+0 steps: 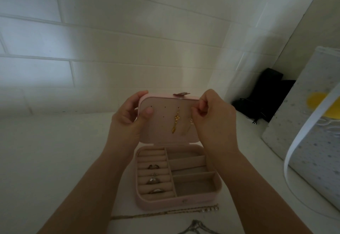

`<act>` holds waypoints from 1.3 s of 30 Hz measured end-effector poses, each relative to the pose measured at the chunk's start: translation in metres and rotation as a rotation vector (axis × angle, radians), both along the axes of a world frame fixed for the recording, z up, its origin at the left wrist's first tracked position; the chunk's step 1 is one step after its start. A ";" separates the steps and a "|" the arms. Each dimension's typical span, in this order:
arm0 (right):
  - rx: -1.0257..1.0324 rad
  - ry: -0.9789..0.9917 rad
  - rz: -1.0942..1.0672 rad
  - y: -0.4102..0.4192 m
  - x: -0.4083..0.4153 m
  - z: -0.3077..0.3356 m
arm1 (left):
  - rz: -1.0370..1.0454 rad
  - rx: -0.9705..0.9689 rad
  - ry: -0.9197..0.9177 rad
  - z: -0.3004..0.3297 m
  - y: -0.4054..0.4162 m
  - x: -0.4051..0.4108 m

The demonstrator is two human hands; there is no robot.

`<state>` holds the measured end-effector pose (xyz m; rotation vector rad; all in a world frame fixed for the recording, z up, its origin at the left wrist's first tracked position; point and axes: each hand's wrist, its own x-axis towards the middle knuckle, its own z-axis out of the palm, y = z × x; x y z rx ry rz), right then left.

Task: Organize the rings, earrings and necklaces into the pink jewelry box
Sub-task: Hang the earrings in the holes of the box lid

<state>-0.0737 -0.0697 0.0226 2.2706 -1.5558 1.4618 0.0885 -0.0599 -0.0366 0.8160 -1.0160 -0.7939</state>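
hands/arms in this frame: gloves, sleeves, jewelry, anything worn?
Nothing worn that shows. The left hand and right hand are bare: no gloves, and no rings visible on the fingers in view. Both forearms are bare to the bottom edge of the frame, with no sleeves, watch or bracelets. Nails look short and unpainted, though the light is dim.

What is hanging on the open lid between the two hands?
In the head view, a gold dangling earring hangs on the lid, between the left hand and the right hand.
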 end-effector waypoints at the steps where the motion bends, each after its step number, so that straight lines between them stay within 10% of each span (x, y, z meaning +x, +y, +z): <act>1: -0.002 -0.019 -0.004 0.000 -0.001 0.001 | 0.000 0.001 0.002 0.000 0.000 0.000; 39: 0.119 -0.341 -0.025 0.003 -0.008 -0.005 | -0.009 -0.018 0.000 0.002 0.001 -0.001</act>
